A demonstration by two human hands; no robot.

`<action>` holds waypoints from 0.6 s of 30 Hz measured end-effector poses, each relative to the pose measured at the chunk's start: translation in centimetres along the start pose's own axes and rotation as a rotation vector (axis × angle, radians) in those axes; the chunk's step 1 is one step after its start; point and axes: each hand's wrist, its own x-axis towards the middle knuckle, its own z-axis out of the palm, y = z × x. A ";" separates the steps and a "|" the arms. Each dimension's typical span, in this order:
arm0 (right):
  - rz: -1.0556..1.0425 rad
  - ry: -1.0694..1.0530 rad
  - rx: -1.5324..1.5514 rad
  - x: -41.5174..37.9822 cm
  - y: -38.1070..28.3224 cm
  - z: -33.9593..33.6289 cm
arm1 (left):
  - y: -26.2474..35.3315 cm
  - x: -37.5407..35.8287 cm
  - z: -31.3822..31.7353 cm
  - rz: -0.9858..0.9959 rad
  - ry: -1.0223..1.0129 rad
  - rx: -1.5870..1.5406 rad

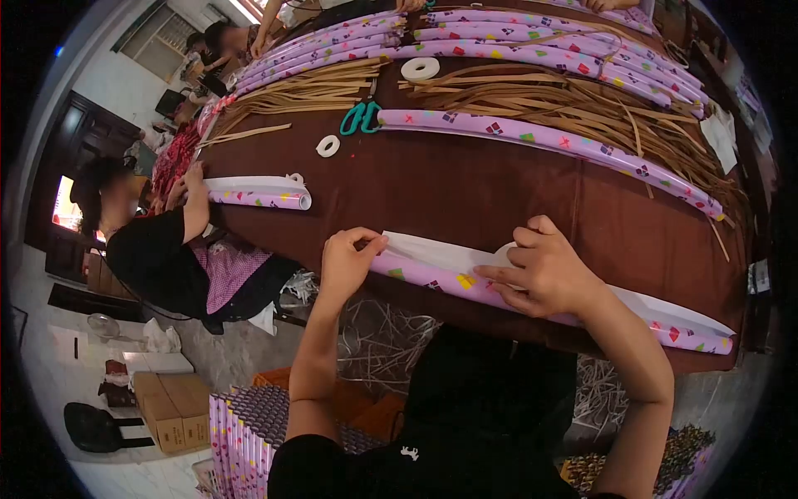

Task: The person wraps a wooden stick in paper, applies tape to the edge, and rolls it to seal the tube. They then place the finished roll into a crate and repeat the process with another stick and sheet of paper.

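A roll of purple patterned wrapping paper [432,279] lies along the near table edge, its white inner side [449,248] turned up in a loose flap. At the roll's left end, my left hand [349,258] pinches the paper's edge between thumb and fingers. My right hand [536,270] is over the middle of the roll, fingers bent and the index fingertip pointing left at the flap. Beside its fingers shows the rounded edge of what looks like a white tape roll [504,252], mostly hidden by the hand.
Past my hands lie another patterned roll [549,143], teal-handled scissors [360,119], tape rolls [328,146] [420,68] and bundles of brown strips [532,91]. A co-worker [150,241] handles a roll [258,194] at left. Finished-looking rolls [241,432] stand below, near cardboard boxes [170,407].
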 end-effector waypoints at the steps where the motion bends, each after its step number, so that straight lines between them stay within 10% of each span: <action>1: -0.008 0.009 -0.017 0.0 0.0 0.2 | -0.1 0.1 0.1 -0.001 -0.001 -0.001; 18: -0.006 0.073 -0.106 -0.1 0.0 0.8 | -0.9 0.3 1.0 0.072 0.099 0.146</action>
